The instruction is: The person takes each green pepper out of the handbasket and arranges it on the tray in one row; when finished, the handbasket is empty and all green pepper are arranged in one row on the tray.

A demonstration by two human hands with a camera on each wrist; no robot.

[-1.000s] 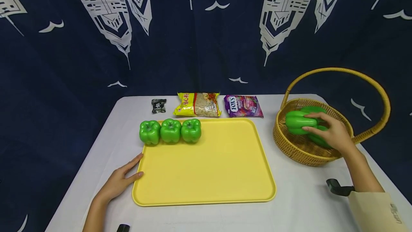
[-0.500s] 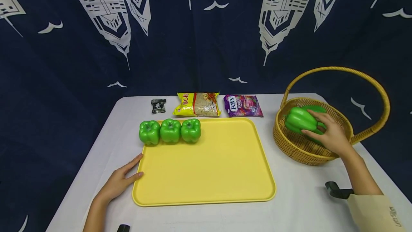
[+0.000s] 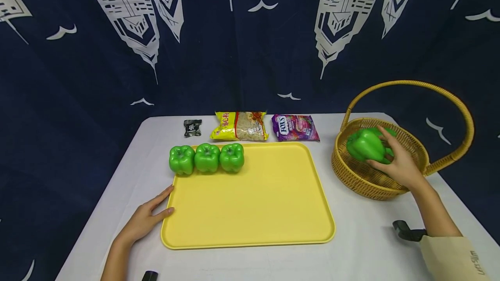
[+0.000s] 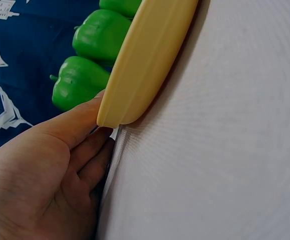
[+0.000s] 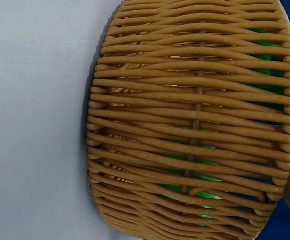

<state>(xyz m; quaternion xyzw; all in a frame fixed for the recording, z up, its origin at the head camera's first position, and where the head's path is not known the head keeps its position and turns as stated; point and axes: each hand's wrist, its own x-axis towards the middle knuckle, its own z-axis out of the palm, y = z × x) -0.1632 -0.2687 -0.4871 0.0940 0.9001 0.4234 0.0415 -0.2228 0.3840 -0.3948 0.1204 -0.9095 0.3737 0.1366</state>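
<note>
My right hand [image 3: 404, 166] reaches into the wicker basket [image 3: 361, 185] at the right and grips a green bell pepper [image 3: 364, 144] between thumb and fingers. More green shows behind and under that pepper. In the right wrist view the basket's woven side [image 5: 195, 110] fills most of the picture, with green bits visible through the gaps. My left hand [image 3: 144, 220] rests with extended fingers against the left rim of the yellow tray [image 3: 250, 211]. Along the tray's back left, three green bell peppers [image 3: 207, 158] stand in a row. Two of them show clearly past the tray rim [image 4: 145, 65] in the left wrist view.
Behind the tray lie a small black packet [image 3: 192, 128], a yellow food bag [image 3: 240, 126] and a purple candy bag [image 3: 295, 128]. The basket's tall handle [image 3: 410, 83] arches over its opening. A white cloth [image 3: 367, 237] covers the table, and a dark blue patterned curtain [image 3: 242, 64] hangs behind.
In the basket, my right hand has turned and shifted the gripped bell pepper, which now shows more of its end. My left hand, the tray and the three peppers on it stay put.
</note>
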